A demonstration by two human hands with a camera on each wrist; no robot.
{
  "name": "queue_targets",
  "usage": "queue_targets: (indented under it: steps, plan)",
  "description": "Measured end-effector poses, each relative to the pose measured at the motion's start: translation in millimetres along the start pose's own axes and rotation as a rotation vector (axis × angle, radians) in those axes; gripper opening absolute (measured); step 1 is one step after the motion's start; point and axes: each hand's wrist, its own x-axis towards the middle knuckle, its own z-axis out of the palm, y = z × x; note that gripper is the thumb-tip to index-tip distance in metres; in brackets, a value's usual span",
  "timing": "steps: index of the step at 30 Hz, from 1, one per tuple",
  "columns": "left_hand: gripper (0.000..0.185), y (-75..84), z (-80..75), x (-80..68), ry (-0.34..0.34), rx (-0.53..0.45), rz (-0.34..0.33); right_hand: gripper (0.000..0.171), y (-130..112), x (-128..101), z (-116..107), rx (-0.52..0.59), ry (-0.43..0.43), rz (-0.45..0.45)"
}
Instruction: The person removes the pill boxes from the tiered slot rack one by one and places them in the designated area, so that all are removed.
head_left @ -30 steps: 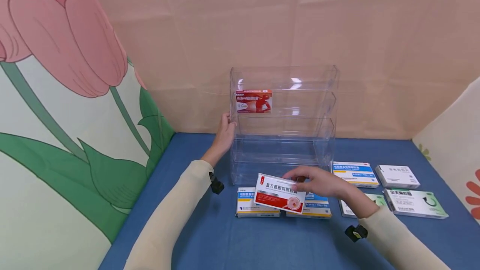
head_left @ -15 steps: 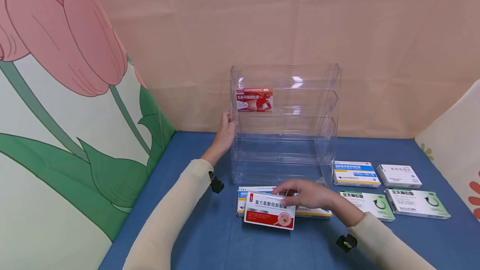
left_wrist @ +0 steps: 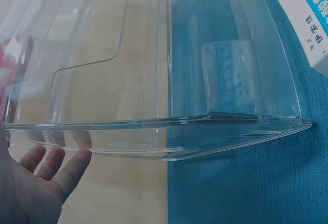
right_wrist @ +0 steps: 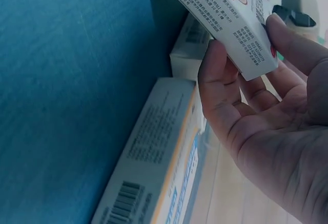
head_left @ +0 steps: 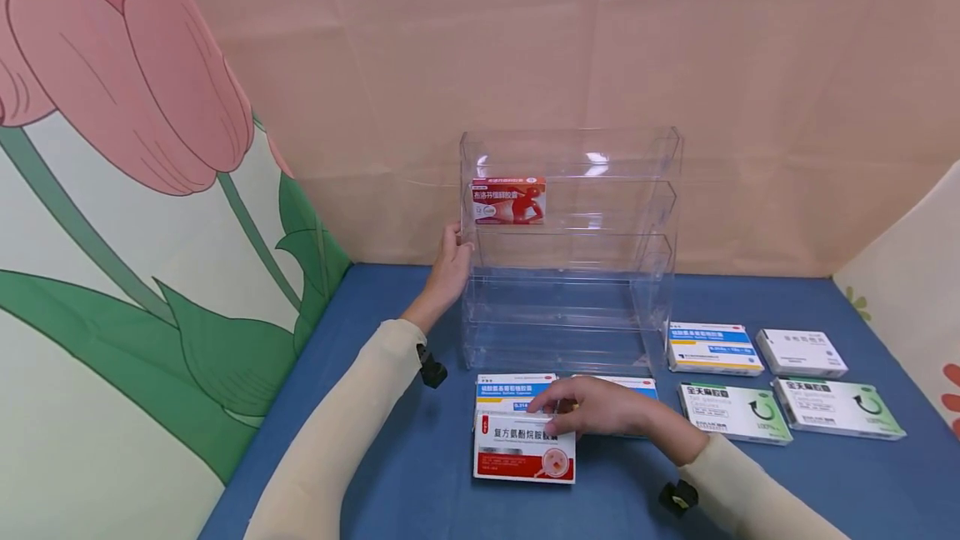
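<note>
Red-white box [head_left: 524, 448], label "复方氨酚烷胺胶囊"

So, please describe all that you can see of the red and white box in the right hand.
The red and white box is a flat cardboard carton, white above with dark printed characters, red band below with a round picture. It looks closed, facing up, in front of two blue and white boxes. The right hand pinches its far edge between fingers and thumb.

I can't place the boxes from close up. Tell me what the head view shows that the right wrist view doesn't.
Only the head view shows the clear rack, the red box on its upper shelf, the left hand at its side, and four boxes lying to the right. Only the right wrist view shows the held box's printed side panel. Both show the right hand gripping the red-and-white box over the blue-striped boxes.
</note>
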Motion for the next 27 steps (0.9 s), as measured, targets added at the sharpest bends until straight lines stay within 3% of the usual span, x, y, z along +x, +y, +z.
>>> queue_targets:
  steps: [10,22,27]
  plan:
    - [0.043,2.1,0.1,-1.0,-0.002,-0.003,0.009,0.026,0,4,11,-0.042,-0.033,-0.009]
    - [0.044,1.0,0.2,-0.1,0.003,0.004,0.015,0.026,-3,3,17,-0.167,-0.003,-0.06]
    - [0.044,0.5,-0.1,0.2,0.008,0.001,0.012,0.027,-3,3,20,-0.171,-0.016,-0.063]
